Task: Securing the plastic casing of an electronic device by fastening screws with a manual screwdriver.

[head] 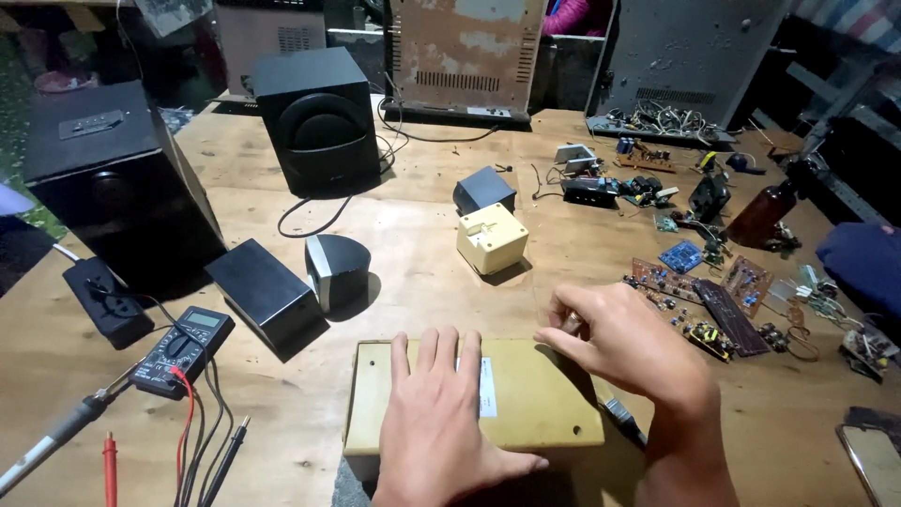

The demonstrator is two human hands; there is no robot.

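Observation:
My left hand [439, 413] lies flat, fingers spread, on top of a yellowed beige plastic box [544, 399] at the near edge of the wooden workbench. A white label shows between the fingers. My right hand [624, 343] is at the box's far right corner, its fingers pinched around a small metal tool, probably a screwdriver [571, 322], whose dark handle end [624, 419] sticks out below the wrist.
A multimeter [183, 347] with red and black probes and a soldering iron [56, 437] lie at left. Black speakers [319, 117] stand behind. A cream adapter block [491, 238] sits mid-table. Circuit boards [723, 305], a brown bottle [765, 214] and loose parts are at right.

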